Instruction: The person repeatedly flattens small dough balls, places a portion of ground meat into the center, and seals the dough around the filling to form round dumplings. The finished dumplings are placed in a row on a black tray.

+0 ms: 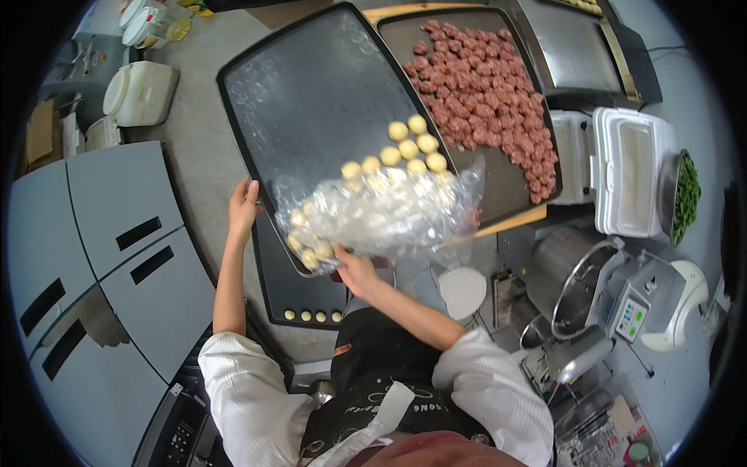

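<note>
A large dark baking tray (pixel 315 99) is tilted in front of me. My left hand (pixel 243 209) grips its left rim. At its near edge, my right hand (pixel 355 271) holds the rim; its fingertips are partly hidden under the tray, beside the crumpled clear plastic sheet (pixel 373 213). Pale yellow dough balls (pixel 408 149) are grouped on the tray's near part, several of them under the plastic. Round marks dot the bare far part. Behind the tray's right side lies a second tray (pixel 475 169) heaped with balls of reddish minced filling (pixel 478 93).
Below the held tray is another dark tray (pixel 292 292) with a few dough balls. Grey refrigerator doors (pixel 117 204) stand at left. To the right are a white lidded bin (pixel 633 169), a bowl of green vegetables (pixel 687 198), a mixer (pixel 572 286) and a white stool (pixel 462 292).
</note>
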Action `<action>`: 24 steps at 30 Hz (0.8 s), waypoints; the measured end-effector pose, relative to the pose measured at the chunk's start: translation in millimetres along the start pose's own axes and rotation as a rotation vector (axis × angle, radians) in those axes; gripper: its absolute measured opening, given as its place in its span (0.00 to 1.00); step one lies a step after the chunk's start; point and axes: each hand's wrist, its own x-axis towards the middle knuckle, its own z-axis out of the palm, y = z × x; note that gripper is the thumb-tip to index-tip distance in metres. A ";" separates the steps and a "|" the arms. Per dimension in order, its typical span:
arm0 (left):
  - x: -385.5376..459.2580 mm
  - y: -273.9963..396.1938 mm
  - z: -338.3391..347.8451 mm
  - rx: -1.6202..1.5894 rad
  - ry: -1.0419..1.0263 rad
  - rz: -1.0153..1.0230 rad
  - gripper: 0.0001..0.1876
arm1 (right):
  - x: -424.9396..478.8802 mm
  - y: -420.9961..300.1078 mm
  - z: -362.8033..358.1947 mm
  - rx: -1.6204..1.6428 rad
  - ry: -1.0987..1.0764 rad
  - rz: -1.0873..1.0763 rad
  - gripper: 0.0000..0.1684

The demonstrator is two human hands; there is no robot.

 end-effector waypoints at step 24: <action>44.1 -43.2 -1.0 0.467 0.121 0.259 0.21 | -72.7 -197.6 14.6 -1.960 0.578 -1.193 0.42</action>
